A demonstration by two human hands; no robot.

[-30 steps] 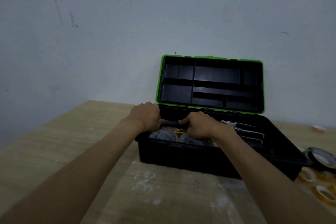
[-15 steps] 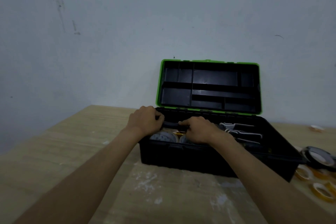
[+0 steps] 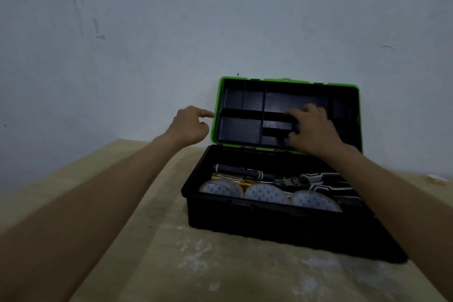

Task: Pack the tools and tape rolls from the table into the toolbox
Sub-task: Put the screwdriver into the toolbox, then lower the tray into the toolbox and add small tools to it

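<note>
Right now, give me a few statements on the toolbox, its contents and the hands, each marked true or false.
1. The lid of the toolbox stands open. True.
2. Three tape rolls lie along the toolbox's front wall. True.
3. The left hand grips a tape roll. False: it holds nothing, beside the lid's left edge.
4. The pliers lie outside the toolbox. False: they lie inside it.
5. The right hand is in front of the lid's inner side. True.

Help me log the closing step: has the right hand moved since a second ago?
Yes. The right hand rose from the front rim of the toolbox to its open lid.
</note>
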